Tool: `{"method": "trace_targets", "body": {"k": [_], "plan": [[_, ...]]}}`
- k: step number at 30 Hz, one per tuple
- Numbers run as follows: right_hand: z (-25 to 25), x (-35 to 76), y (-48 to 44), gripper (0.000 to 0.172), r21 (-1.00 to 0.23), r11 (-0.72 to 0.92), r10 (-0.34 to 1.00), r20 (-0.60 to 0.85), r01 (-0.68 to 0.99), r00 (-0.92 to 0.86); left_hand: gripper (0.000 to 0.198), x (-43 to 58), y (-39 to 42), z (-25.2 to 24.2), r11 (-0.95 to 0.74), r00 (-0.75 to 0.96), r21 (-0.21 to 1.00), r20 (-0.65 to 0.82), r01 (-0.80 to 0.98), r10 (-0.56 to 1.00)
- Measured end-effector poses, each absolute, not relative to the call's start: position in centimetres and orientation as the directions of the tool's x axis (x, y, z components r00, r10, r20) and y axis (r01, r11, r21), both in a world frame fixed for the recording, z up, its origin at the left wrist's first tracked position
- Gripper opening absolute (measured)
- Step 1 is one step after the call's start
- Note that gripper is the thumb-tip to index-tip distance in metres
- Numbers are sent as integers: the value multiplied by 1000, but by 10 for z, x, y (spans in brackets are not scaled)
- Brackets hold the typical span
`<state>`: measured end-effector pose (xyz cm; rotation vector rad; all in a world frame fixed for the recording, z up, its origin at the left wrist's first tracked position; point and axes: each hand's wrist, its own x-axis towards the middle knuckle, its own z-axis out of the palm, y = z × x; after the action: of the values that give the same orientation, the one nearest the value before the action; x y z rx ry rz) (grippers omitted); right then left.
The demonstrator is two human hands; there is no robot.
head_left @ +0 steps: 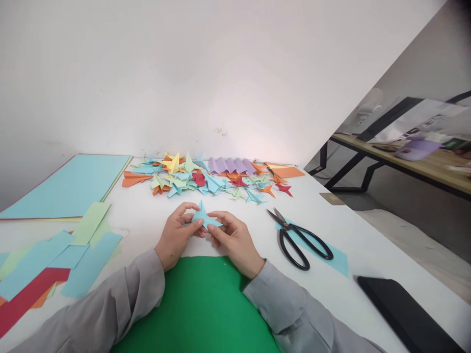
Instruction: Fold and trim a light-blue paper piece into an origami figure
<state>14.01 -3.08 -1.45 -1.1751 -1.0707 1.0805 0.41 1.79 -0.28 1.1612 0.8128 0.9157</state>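
A small folded light-blue paper plane point(200, 214) is pinched between my two hands, its pointed tip facing away from me. My left hand point(176, 235) grips its left side between thumb and fingers. On the right side, my right hand point(237, 240) holds it the same way, thumb near the middle. Both hands are just above the far edge of a green sheet point(202, 299). Beyond them lies a heap of folded paper planes point(184, 179) in blue, green, orange, yellow and red.
Black-handled scissors point(294, 240) lie part-open on a blue paper strip point(336, 260) at right, near a black flat object point(401, 309). Cut paper strips point(84, 267) and stacked blue sheets point(69, 186) lie left. A pleated purple paper point(231, 165) stands by the wall.
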Motion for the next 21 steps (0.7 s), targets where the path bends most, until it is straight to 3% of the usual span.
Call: {"method": "trace_targets", "body": {"k": [3,7,14,21], "plan": [[-15,140,-31,30,-997,57,988,49,-53,145,22,4,18,-5,127,387,986,-76,-110,919],[-15,140,-31,31,-998,41,988,33,-47,149,28,5,17,-2,157,362,981,-106,-116,926],[-13,141,-32,26,-995,79,987,70,-55,144,21,3,15,1,143,375,989,-117,-42,920],[-14,141,-32,13,-995,62,989,51,-72,139,11,3,17,0,192,394,973,-129,-125,910]]}}
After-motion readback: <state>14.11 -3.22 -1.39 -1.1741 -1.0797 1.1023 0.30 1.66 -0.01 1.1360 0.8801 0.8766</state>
